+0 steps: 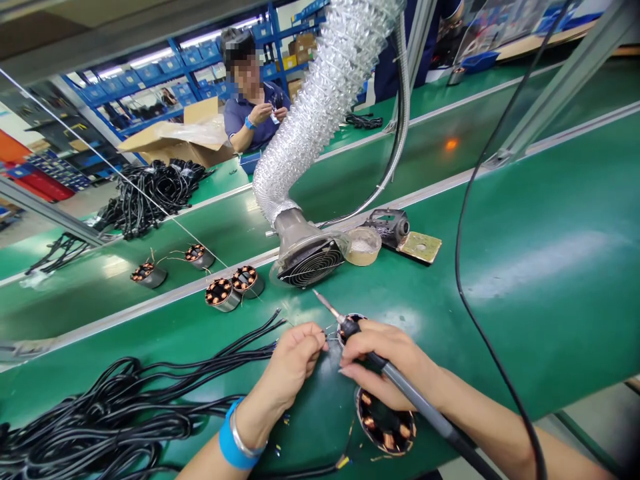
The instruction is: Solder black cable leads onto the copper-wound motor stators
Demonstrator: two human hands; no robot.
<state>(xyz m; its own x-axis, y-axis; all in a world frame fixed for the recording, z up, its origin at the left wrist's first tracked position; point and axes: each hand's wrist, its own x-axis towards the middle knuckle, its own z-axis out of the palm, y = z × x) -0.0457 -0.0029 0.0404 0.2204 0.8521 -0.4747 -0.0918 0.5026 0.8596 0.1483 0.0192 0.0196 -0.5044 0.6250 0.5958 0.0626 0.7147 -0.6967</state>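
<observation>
Factory floor, green workbench (525,220) running across view; co-worker (253,110) seated at far bench beside cardboard box (175,137). Silver flexible extraction duct (325,100) drops to fan-guard nozzle (310,263) just beyond hands. Black cable bundle (100,407) heaped left, strands reaching left hand. Four wound stators (223,293) sit behind on belt edge. Right hand (387,363) clenched round soldering iron (400,383), tip raised toward nozzle. Left hand (290,363) pinches thin wires beside stator (350,327) half hidden under right fingers. Another stator (385,427) lies at near edge under right wrist.

no legible text, labels, brands or numbers anywhere
</observation>
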